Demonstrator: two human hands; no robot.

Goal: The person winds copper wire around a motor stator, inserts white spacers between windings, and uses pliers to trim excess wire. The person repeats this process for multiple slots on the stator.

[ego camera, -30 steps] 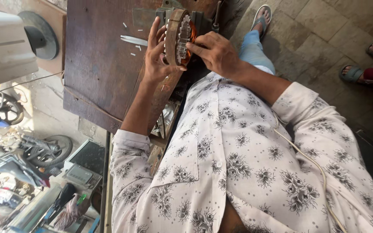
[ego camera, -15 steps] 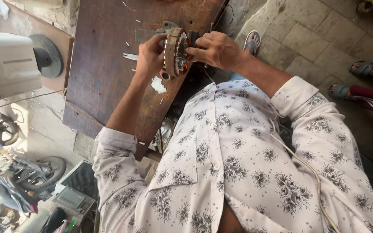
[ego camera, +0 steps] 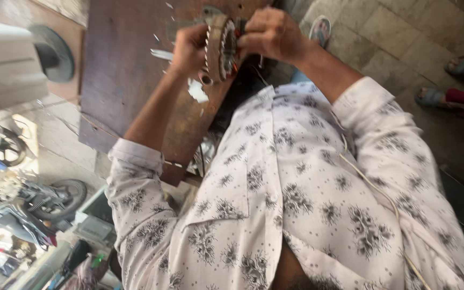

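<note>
Coppery round motor winding (ego camera: 220, 47) clasped edge-up in left hand (ego camera: 189, 49); right hand (ego camera: 272, 33) closed, seemingly pinching its wires, above wooden bench (ego camera: 124, 80).

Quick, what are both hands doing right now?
Left hand: closed, holding the round metal motor part.
Right hand: closed, gripping the same part's other side.

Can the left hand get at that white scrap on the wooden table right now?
Probably not without letting go: the left hand is wrapped around the round wound motor part. The white scrap lies close below it on the wooden table, uncovered.
</note>
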